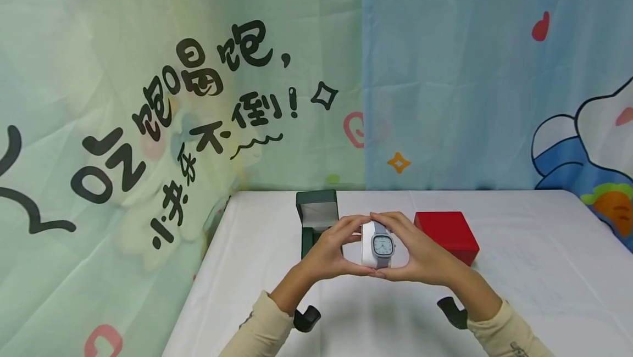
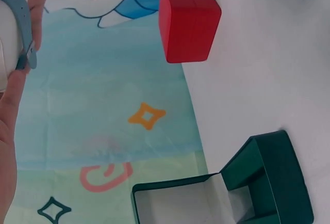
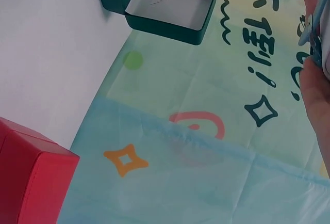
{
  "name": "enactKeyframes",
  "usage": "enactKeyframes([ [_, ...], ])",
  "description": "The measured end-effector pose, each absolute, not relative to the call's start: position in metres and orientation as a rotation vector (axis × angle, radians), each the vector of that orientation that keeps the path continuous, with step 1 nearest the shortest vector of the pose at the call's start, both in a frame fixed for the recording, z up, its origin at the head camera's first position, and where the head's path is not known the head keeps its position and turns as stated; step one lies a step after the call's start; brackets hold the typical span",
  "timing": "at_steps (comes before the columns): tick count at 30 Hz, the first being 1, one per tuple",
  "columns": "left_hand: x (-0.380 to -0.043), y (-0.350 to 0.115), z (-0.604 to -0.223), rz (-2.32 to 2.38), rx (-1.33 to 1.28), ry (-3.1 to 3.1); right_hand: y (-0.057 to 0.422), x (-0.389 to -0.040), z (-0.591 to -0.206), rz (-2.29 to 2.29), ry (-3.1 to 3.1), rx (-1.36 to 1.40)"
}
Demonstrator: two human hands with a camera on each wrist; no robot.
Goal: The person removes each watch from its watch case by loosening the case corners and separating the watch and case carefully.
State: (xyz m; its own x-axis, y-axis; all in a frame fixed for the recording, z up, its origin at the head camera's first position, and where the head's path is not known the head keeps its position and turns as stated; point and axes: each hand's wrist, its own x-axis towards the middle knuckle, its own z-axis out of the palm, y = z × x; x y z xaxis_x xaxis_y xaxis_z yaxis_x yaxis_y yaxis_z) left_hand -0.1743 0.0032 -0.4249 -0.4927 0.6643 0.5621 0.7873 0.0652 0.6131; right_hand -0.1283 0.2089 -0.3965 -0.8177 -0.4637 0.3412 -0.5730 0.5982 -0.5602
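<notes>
A wristwatch (image 1: 383, 246) with a square pale dial and grey-blue strap is wrapped around a white cushion (image 1: 367, 247). Both hands hold it up over the table, dial toward the head camera. From the left, my left hand (image 1: 328, 255) curves its fingers over the top and its thumb under the bottom. My right hand (image 1: 422, 255) does the same from the right, and the fingertips of the two hands meet. In the left wrist view the strap (image 2: 20, 17) shows its buckle side against the cushion (image 2: 7, 43).
Behind the left hand stands a green box (image 1: 316, 203), lid raised, with a pale lining. A red box (image 1: 447, 230), closed, sits behind the right hand. Both are on a white-covered table (image 1: 534, 269), with a printed curtain (image 1: 445, 71) hanging behind it.
</notes>
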Motion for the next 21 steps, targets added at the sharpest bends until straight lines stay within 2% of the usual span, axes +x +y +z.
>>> enactKeyframes([
  [21, -0.1703, 0.0005, -0.4225, -1.427, -1.505, -2.21, 0.2072, -0.1344, -0.3999, 0.992, -2.552, 0.935],
])
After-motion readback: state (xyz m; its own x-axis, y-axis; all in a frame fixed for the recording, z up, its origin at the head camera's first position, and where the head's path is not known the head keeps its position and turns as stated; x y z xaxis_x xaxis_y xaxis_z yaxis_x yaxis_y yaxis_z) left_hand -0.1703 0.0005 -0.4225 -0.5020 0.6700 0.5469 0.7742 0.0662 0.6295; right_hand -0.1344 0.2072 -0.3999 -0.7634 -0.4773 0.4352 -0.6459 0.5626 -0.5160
